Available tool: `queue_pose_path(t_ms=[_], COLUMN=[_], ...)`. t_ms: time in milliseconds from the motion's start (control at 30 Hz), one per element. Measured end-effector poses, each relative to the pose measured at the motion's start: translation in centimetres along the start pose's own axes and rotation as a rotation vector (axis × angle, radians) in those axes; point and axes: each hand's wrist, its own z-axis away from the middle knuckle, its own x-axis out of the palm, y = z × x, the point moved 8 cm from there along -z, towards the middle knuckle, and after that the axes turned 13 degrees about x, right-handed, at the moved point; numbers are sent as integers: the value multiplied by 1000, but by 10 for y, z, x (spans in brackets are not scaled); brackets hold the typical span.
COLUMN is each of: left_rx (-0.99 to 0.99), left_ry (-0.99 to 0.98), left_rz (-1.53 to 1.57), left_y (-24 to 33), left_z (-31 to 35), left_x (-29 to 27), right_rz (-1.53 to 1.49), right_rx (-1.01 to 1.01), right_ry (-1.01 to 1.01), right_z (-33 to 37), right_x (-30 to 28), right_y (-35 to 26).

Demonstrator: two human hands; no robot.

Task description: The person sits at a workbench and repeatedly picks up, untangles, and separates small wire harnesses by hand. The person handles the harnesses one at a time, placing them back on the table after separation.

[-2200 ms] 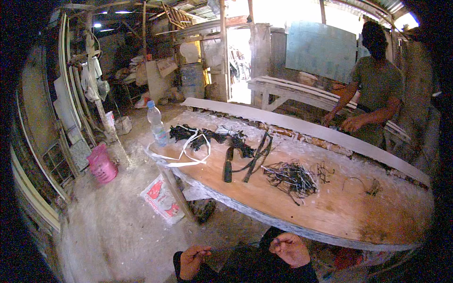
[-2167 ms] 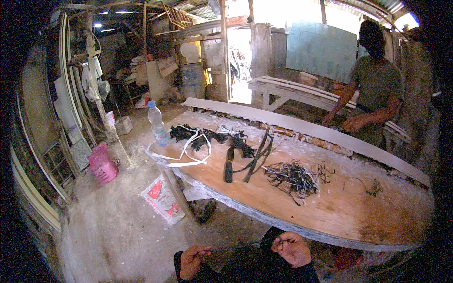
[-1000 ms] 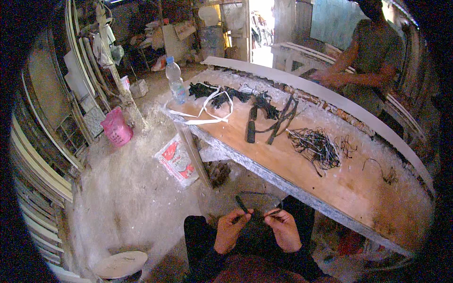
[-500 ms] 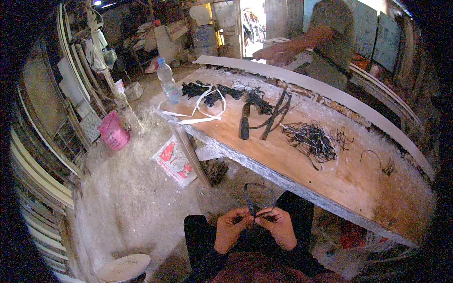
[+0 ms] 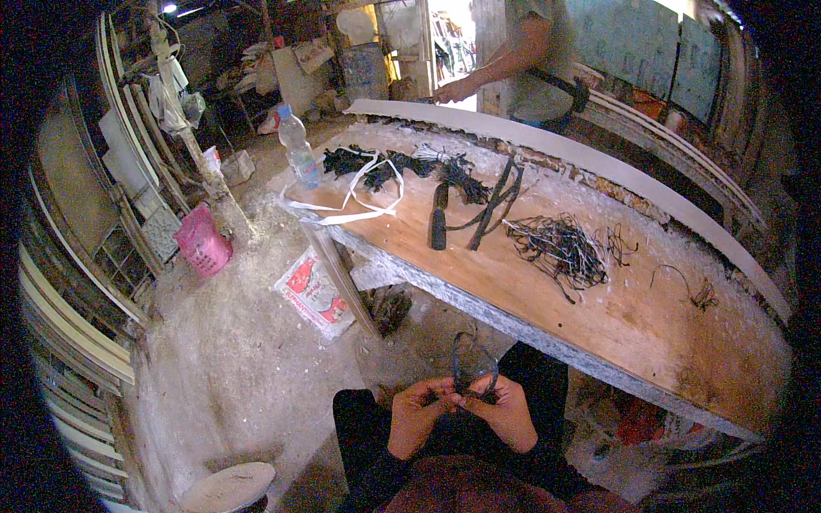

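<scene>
Below the wooden workbench (image 5: 547, 299), both hands (image 5: 466, 415) together, pinching an upright black wire loop (image 5: 473, 369).

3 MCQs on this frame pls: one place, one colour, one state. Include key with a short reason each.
1. Where does the clear plastic water bottle stand?
A. on the floor
B. at the far left corner of the wooden workbench
C. in the person's lap

2. What colour is the plastic container on the floor?
A. pink
B. green
C. white

3. What are the left hand and right hand doing?
A. resting empty
B. apart on the bench
C. together, gripping a looped dark wire

Key: B, it stands at the board's corner; A, it is clearly pink; C, the loop rises between the fingers.
</scene>
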Motion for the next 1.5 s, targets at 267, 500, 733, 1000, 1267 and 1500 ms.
queue_pose_path(t_ms=[267,500,733,1000,1267,1500], left_rx=[-80,-130,-183,-203,-206,-157], left_ry=[97,201,242,168,159,117], left_rz=[153,340,463,535,550,554], left_y=[-14,-30,-34,-28,-22,-23], left_z=[1,2,6,11,16,17], left_x=[-4,-9,-5,5,12,13], right_rz=[115,290,642,435,-89,-105], right_rx=[26,-247,-542,-427,-64,-2], right_ry=[-64,-60,82,169,125,59], right_z=[3,8,19,16,7,6], right_x=[3,9,15,5,-4,1], right_y=[-7,-24,-34,-28,1,9])
